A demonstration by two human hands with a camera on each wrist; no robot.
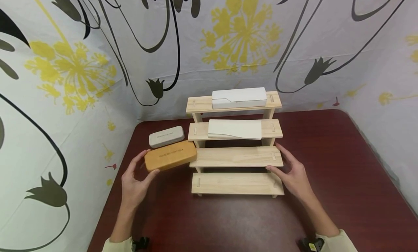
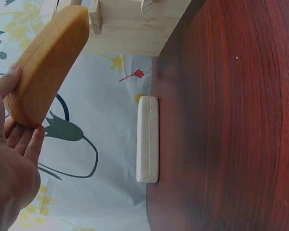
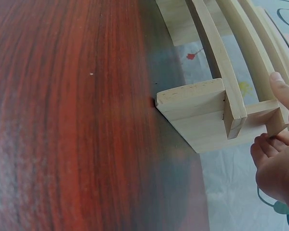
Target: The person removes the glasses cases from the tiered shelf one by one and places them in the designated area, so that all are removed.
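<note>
The brown case is held at its near end by the left hand, close to the table's left edge, beside the grey case. The wooden step shelf is touched on its right side by the right hand, whose fingers are kept straight and loose.

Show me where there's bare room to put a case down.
Bare: the rack's two lower steps, and the table right of the rack and in front of it. Crowded: upper steps hold white cases; left side has the tan case and grey case.
</note>
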